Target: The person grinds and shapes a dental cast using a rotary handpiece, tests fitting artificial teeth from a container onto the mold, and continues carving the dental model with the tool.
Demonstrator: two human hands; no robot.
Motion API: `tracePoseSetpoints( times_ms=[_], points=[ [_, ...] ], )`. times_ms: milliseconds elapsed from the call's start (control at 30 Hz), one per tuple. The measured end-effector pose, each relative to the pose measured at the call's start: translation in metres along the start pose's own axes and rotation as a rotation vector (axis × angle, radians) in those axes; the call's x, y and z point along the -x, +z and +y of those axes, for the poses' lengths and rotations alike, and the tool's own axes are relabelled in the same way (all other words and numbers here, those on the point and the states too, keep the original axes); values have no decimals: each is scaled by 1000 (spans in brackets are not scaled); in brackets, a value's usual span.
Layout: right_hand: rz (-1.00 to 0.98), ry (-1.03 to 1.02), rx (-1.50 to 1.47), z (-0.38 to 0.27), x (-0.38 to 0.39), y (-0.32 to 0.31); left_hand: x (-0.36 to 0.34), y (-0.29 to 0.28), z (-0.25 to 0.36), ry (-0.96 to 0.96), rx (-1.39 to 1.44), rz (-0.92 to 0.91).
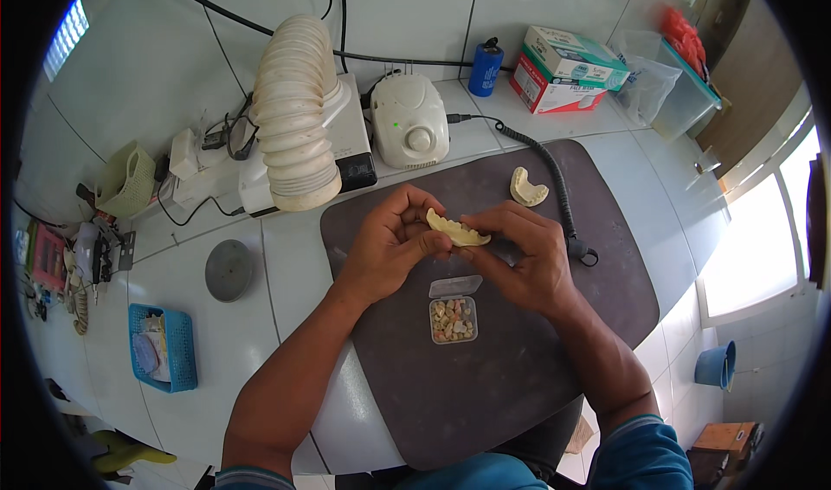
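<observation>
A cream plaster dental cast (456,228) is held between both hands over the dark grey mat (389,386). My left hand (389,256) grips its left end, fingers curled behind and thumb below. My right hand (528,265) pinches its right end with thumb and fingers. A second horseshoe-shaped cast (528,189) lies at the mat's back right. Below my hands sits a small clear box (454,320) of mixed small tooth-like pieces, its lid (454,286) open.
A ribbed white hose (294,126) hangs left of a white control unit (409,122) with a coiled cord (545,161). A grey round dish (228,270) and blue basket (163,349) stand left. A blue canister (486,66) and stacked boxes (563,70) stand at the back.
</observation>
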State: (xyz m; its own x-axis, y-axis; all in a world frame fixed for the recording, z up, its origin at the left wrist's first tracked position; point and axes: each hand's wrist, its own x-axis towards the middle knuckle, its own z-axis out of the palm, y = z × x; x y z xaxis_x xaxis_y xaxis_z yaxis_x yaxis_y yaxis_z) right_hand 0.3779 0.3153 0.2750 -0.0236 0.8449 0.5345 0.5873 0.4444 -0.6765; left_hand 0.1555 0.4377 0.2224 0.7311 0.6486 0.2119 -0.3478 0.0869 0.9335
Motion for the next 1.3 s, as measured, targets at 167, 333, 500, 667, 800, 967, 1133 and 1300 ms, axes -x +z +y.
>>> tracePoseSetpoints(
  times_ms=[167,333,500,667,800,967,1133,1300],
  points=[
    [-16,113,-171,4,1,-4,-1,3,-1,34,15,15],
    [-5,222,-301,13,3,2,-1,3,1,36,-58,-14],
    [21,240,-278,11,5,4,0,2,-1,34,-40,-11],
    [17,221,-251,10,4,3,-1,1,-3,54,-66,-21],
    [23,235,-262,10,4,4,-2,1,-3,53,-67,-24],
    [31,257,-265,9,5,6,-1,2,-3,53,-63,-18],
    [37,220,-259,11,6,6,-1,2,-2,59,-78,-26],
    [68,216,-243,12,7,9,0,2,-3,39,-71,-10]
  ],
)
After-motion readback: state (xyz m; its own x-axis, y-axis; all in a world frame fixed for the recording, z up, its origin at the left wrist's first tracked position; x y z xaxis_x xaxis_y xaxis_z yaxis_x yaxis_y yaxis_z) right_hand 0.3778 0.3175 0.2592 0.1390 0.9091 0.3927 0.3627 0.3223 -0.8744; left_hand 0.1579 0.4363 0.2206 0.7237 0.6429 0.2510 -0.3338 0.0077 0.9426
